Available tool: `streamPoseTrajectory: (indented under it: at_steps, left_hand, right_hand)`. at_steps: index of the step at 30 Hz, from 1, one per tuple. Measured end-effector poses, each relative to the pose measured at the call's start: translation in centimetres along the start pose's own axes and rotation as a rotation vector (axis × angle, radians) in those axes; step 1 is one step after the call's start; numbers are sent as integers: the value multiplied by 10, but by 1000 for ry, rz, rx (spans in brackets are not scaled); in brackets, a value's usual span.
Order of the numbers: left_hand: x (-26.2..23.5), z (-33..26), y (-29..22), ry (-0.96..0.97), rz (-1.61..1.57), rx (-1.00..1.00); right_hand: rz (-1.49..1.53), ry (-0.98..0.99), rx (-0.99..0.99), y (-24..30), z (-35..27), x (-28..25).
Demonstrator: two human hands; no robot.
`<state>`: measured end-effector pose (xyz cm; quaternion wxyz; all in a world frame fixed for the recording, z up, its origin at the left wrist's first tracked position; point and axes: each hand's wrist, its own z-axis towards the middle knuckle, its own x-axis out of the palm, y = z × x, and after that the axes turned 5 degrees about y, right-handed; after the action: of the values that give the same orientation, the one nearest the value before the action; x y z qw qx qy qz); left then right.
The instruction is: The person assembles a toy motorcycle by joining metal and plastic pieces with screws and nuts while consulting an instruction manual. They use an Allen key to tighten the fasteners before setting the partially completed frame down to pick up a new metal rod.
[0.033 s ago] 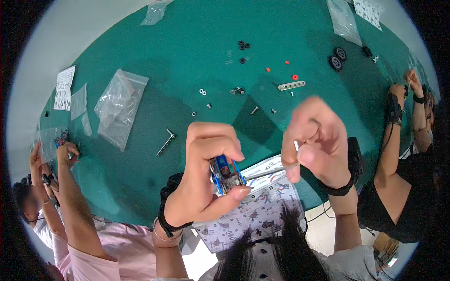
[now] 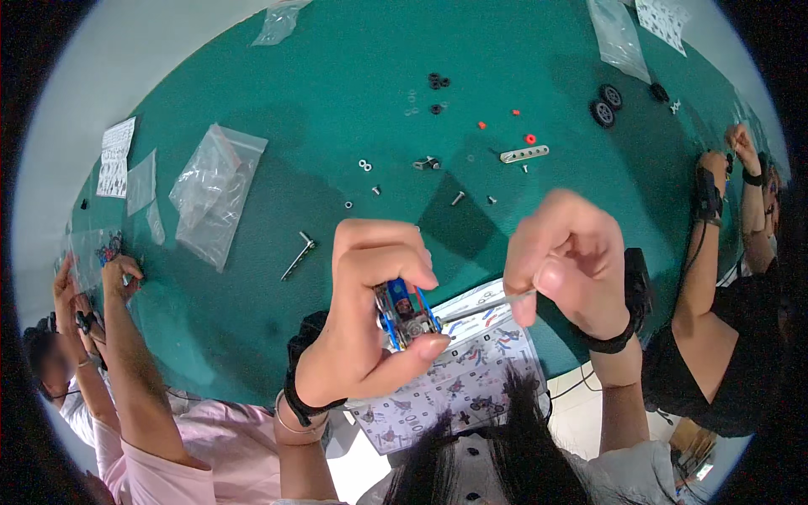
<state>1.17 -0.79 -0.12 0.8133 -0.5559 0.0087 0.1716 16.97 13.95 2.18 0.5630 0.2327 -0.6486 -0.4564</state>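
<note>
Left hand (image 2: 358, 324) is raised over the near edge of the green surface (image 2: 337, 101), its grip closed around a small blue and metal model (image 2: 404, 313), thumb under it and fingers curled over the top. Right hand (image 2: 572, 265) is level with it on the right, grip pinched shut on a thin metal tool (image 2: 484, 307) whose tip points left and reaches the model; whether the tip actually seats in a part is unclear at this size. Under both hands a printed instruction sheet (image 2: 459, 379) lies across the near edge of the surface. Farther out on the surface: an L-shaped key (image 2: 298, 257), loose screws and washers, a perforated metal strip (image 2: 523, 154), small red parts, black wheels (image 2: 606, 105). A clear plastic bag (image 2: 215, 189) lies to the left. Other people's arms work at the left and right edges of the view, well apart from these hands.
</note>
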Motion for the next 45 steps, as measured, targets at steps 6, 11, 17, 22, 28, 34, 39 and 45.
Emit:
streamPoseTrajectory:
  at_steps: [6,11,17,22,28,34,39,45]
  left_hand:
    - [2,3,-3,-92,-214,-80]
    - [1,3,-6,-107,-286,-92]
    - [-3,-1,-2,-53,-12,9]
    - [-6,3,1,-17,249,127]
    - [-3,1,4,-45,267,129]
    - [-3,-1,0,-118,5,19]
    - [0,-1,4,-108,-44,43]
    - [-5,2,4,-45,192,170]
  right_hand:
    - [-240,29,-94,1,2,6]
    - [-732,-4,-223,7,0,12]
    - [-860,-30,-317,10,8,6]
    - [-682,-65,-105,13,3,9]
    - [-487,39,-53,12,1,-3]
    - [-612,127,-158,18,6,0]
    - [-723,180,-255,17,5,-9]
    - [-553,129,-216,10,6,-3]
